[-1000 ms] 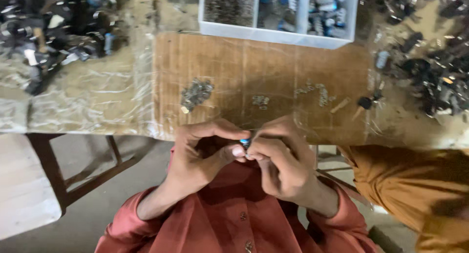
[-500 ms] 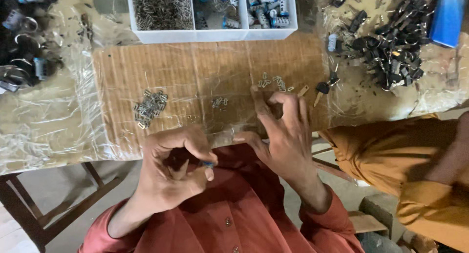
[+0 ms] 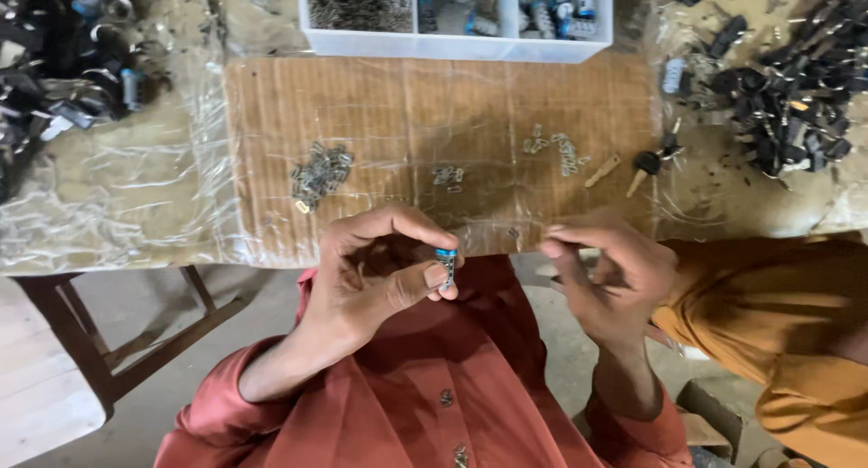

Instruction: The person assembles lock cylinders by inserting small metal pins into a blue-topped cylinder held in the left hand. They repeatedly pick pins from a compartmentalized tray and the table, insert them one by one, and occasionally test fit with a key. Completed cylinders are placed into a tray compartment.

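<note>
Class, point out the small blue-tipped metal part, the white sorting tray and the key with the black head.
Blue-tipped metal part [image 3: 447, 264]: head view, its shaft.
White sorting tray [image 3: 452, 47]: head view, near wall.
Black-headed key [image 3: 646, 163]: head view, its head.

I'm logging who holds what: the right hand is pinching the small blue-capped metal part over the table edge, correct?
Not quite. In the head view the left hand pinches the small blue-capped metal part at the table edge; the right hand is beside it, apart.
</note>
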